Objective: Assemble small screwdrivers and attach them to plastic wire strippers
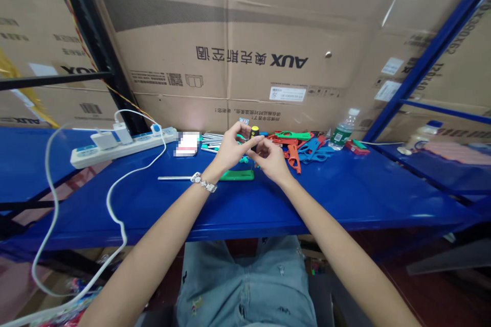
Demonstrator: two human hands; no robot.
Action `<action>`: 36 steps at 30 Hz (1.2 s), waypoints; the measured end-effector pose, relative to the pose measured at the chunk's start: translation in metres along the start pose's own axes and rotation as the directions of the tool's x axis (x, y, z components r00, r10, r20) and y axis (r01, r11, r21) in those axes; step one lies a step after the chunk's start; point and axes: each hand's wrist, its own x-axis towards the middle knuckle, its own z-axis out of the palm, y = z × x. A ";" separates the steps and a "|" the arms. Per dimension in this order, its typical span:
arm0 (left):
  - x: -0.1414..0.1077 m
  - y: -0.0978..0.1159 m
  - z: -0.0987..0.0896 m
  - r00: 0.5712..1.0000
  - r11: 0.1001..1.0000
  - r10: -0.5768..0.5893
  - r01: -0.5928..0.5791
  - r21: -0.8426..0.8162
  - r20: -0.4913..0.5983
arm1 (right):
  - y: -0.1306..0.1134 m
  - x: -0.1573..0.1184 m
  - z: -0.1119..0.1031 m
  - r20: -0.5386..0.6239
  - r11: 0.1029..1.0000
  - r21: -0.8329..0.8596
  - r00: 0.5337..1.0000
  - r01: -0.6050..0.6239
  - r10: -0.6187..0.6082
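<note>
A screwdriver (253, 132) with a black and yellow handle stands upright, its thin shaft pointing down. My left hand (233, 149) has its fingers closed around the handle from the left. From the other side, my right hand (273, 162) pinches at the lower part of the same handle; its fingertips are partly hidden. Beneath my hands lies a long lighter with a green grip (238, 176) and a metal tube (174, 178) pointing left. My left wrist partly covers it. Small teal pieces (244, 159) lie just behind the grip.
Red and blue plastic lighter casings (312, 150) are heaped at the back right, beside a water bottle (343, 130) and a small red box (356, 147). Several metal tubes (210, 139) lie at the back. A power strip (125, 147) with white cables occupies the left. Cardboard (245, 82) stands behind the blue table (337, 204).
</note>
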 end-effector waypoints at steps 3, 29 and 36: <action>-0.001 -0.001 0.001 0.998 1.000 -0.016 0.017 -0.019 0.060 | -0.001 0.002 -0.003 0.045 0.999 0.029 0.999 -0.021 0.020; -0.002 -0.001 0.001 0.999 0.998 -0.020 0.023 0.056 -0.039 | -0.002 0.001 -0.001 0.097 0.989 0.116 0.992 -0.090 0.079; -0.002 0.004 -0.002 0.993 1.000 -0.014 0.012 0.016 0.119 | -0.007 0.000 -0.004 0.194 0.997 0.052 0.980 -0.055 0.044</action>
